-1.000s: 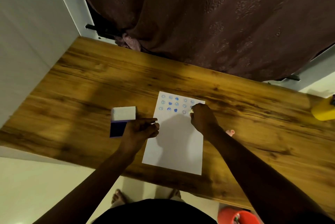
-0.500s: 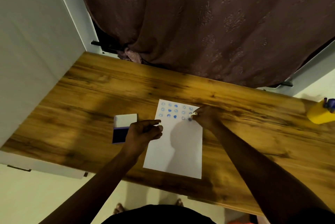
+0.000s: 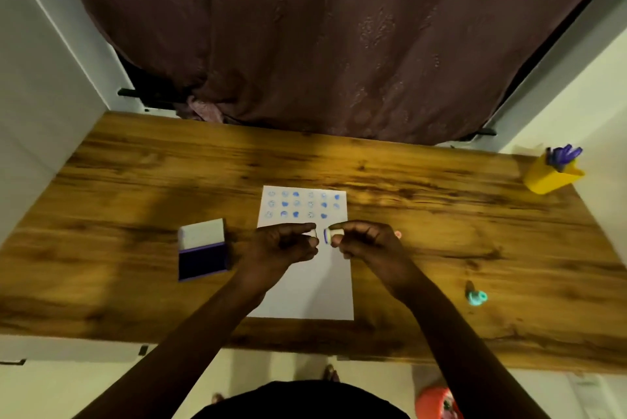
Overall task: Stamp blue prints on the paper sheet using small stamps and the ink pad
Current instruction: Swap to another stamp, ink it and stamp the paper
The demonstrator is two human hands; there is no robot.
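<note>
A white paper sheet [image 3: 305,283] lies on the wooden table [image 3: 441,232], with three rows of blue prints [image 3: 302,204] across its top. Above its middle, my right hand [image 3: 366,240] pinches a small stamp [image 3: 330,234] with a blue inked face turned left. My left hand [image 3: 283,244] holds a small white cap-like piece [image 3: 314,233] right beside the stamp, a narrow gap between the two. The open ink pad [image 3: 202,259], dark blue with its white lid [image 3: 202,233] folded back, sits left of the sheet.
A yellow cup [image 3: 551,176] with purple items stands at the table's far right corner. A teal stamp [image 3: 476,296] lies right of the sheet, and a small pink piece [image 3: 397,234] peeks out behind my right hand. A dark curtain [image 3: 322,38] hangs behind the table.
My right hand lifted the stamp off the sheet's top right and came toward me. Both hands met over the sheet's middle. The camera view tilted up.
</note>
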